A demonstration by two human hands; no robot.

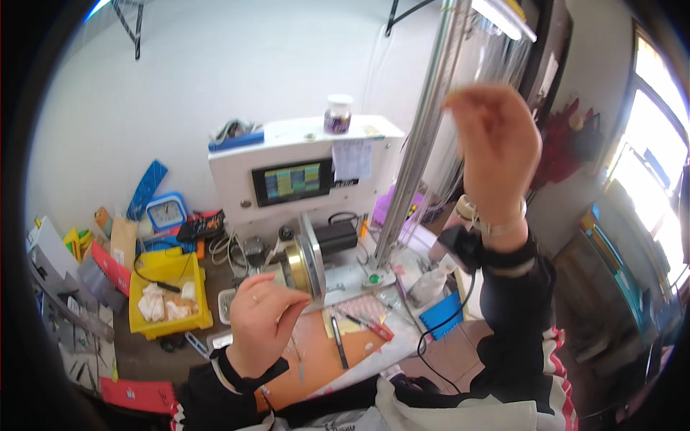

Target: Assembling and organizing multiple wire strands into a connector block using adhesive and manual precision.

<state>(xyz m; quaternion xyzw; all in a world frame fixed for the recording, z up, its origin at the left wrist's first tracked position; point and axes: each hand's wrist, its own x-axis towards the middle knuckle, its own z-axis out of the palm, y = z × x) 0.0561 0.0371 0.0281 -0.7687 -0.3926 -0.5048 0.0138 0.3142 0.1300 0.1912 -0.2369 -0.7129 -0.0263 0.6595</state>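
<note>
My left hand (262, 323) is held low at centre left, its thumb and fingers closed in a pinch. Whatever lies between those fingertips is too small to make out. Just behind it stands a machine's round brass-coloured wheel (296, 267) against a metal disc (313, 253). My right hand (497, 147) is raised high at the right, beside an upright metal post (430, 118). Its fingers are curled together and slightly blurred; anything they hold is hidden. A black strap with a small dark device (460, 246) and a cable sits on my right wrist.
A white machine housing with a screen (293, 182) stands at the back. To the left are a yellow bin (207, 314) and a blue clock (167, 212). A black pen (338, 343), a red-handled tool (377, 328) and a white bottle (429, 286) are near the front.
</note>
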